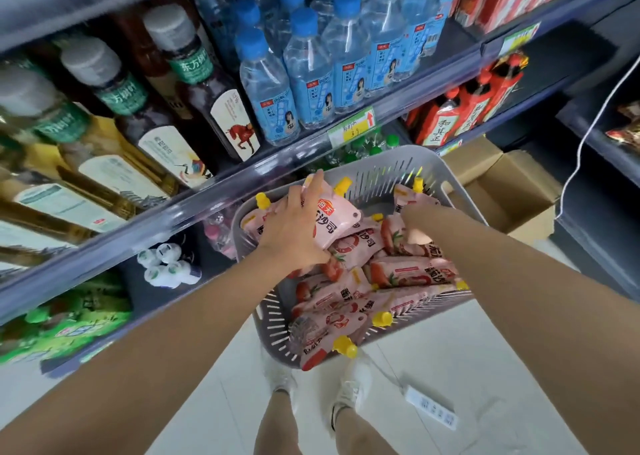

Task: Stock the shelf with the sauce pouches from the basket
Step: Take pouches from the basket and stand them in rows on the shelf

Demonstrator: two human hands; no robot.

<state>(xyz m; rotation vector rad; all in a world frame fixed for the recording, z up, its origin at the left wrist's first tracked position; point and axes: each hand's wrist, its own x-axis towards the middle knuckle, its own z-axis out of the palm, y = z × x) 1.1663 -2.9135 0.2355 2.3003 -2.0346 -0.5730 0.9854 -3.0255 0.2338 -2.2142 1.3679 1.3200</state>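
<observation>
A grey slotted basket (398, 158) sits at waist height in front of the shelves, filled with several pink sauce pouches (401, 274) with yellow caps. My left hand (294, 229) is at the basket's far left and grips one pouch (337, 224), raised above the pile with my index finger along its top edge. My right hand (420, 217) reaches into the far right corner among the pouches. Its fingers are hidden behind my wrist, so its hold is unclear.
The shelf edge (207, 191) runs diagonally just left of the basket. Above it stand dark tea bottles (194, 84) and blue-capped water bottles (311, 84). Red bottles (467, 108), a cardboard box (512, 191) and a hanging white cable (588, 136) are on the right. My feet (353, 385) are below the basket.
</observation>
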